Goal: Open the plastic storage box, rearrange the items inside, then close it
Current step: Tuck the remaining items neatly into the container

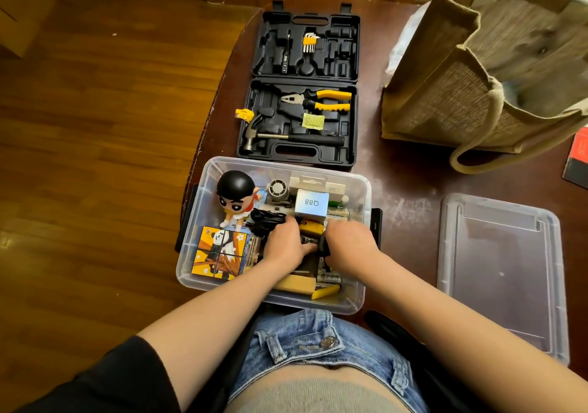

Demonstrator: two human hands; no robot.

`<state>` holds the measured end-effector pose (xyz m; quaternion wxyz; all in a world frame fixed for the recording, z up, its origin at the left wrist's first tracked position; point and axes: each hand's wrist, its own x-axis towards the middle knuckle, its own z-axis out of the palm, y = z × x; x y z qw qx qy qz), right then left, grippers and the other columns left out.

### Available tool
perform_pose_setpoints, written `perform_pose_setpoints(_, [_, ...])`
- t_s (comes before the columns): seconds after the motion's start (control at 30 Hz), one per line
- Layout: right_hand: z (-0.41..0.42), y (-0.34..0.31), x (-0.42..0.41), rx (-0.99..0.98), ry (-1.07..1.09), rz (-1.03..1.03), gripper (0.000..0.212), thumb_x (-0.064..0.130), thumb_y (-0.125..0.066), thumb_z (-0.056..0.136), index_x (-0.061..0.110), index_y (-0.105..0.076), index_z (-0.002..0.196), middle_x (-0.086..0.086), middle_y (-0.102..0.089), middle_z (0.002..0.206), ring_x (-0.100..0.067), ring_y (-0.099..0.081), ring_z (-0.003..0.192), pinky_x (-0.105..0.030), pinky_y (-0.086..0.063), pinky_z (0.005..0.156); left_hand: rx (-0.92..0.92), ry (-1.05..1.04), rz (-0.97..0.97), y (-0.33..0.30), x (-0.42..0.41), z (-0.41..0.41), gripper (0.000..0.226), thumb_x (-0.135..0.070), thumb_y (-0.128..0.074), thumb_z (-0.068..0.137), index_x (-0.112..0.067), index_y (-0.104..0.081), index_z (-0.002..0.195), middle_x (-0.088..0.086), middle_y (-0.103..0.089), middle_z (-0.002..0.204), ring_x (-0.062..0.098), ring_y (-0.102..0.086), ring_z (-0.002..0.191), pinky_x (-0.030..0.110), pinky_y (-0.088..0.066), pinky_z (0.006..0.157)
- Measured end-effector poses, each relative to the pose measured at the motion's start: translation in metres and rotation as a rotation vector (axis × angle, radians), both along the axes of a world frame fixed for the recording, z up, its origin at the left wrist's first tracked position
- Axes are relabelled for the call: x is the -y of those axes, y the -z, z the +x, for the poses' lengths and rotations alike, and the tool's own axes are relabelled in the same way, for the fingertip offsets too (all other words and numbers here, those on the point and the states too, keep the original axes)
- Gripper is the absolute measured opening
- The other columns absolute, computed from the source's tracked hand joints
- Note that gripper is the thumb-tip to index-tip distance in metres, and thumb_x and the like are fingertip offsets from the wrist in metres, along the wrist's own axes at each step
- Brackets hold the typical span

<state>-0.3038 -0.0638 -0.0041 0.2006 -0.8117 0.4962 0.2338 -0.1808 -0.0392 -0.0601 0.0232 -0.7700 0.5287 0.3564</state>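
Both hands in the clear plastic storage box [203,189] at lower middle — left hand [284,243] and right hand [348,242] curled down among things; grip unclear. Clear flat lid [502,272] off, lower right.

Clear box [203,272], black-and-yellow pliers [318,100], tan bag [445,103]

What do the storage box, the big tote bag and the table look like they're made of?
Storage box: clear plastic, slightly frosted; the contents show through its walls. Tote bag: coarse woven fabric, probably jute; visible weave, matte tan. Table: dark brown, likely varnished wood, with pale scuffs.
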Motion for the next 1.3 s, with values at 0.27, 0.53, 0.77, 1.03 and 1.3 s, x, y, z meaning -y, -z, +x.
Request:
perform_pose_setpoints(0.27, [0.001,0.005,-0.007,-0.049,-0.111,-0.063,0.020,0.021,-0.056,0.089,0.009,-0.056,0.106,-0.005,-0.066,0.100,-0.025,-0.065,0.089,-0.027,-0.039,0.061,0.109,0.181,-0.026,-0.001,0.005,0.007,0.039,-0.042,-0.068,0.083,-0.010,-0.057,0.103,0.008,-0.065,0.099,0.027,-0.061,0.095,0.037,-0.050,0.077])
perform_pose_setpoints(0.53, [0.003,0.013,-0.012,-0.067,-0.128,-0.063,0.033,0.023,-0.057,0.089,0.006,-0.050,0.116,-0.006,-0.064,0.105,-0.026,-0.064,0.093,-0.029,-0.041,0.062,-0.050,0.130,0.121,0.008,0.004,0.015,0.032,-0.036,-0.058,0.093,-0.011,-0.074,0.080,0.001,-0.070,0.075,0.013,-0.063,0.071,0.031,-0.051,0.074])
perform_pose_setpoints(0.77, [0.002,0.013,-0.013,-0.062,-0.138,-0.052,0.032,0.025,-0.056,0.089,0.007,-0.050,0.115,-0.005,-0.064,0.104,-0.026,-0.065,0.092,-0.029,-0.042,0.063,-0.311,0.245,0.465,0.003,0.011,0.015,0.038,-0.011,-0.039,0.101,-0.008,-0.046,0.138,0.019,-0.069,0.108,0.004,-0.061,0.065,0.014,-0.041,0.054])
perform_pose_setpoints(1.03, [0.002,0.020,-0.014,-0.050,-0.117,-0.060,0.028,0.023,-0.057,0.088,0.011,-0.053,0.113,-0.004,-0.064,0.100,-0.025,-0.064,0.089,-0.029,-0.041,0.061,-0.142,0.447,0.461,0.007,0.004,0.022,0.057,-0.008,-0.041,0.095,-0.021,-0.028,0.149,0.007,-0.035,0.151,0.026,-0.039,0.133,0.031,-0.037,0.102])
perform_pose_setpoints(1.3, [0.012,0.037,-0.020,0.100,0.056,0.070,0.025,0.023,-0.063,0.082,0.014,-0.060,0.105,-0.005,-0.066,0.096,-0.026,-0.063,0.086,-0.033,-0.048,0.063,-0.011,0.575,0.425,-0.001,0.007,0.033,0.060,-0.010,-0.040,0.095,-0.028,-0.025,0.150,0.008,-0.047,0.141,0.024,-0.052,0.116,0.025,-0.040,0.073])
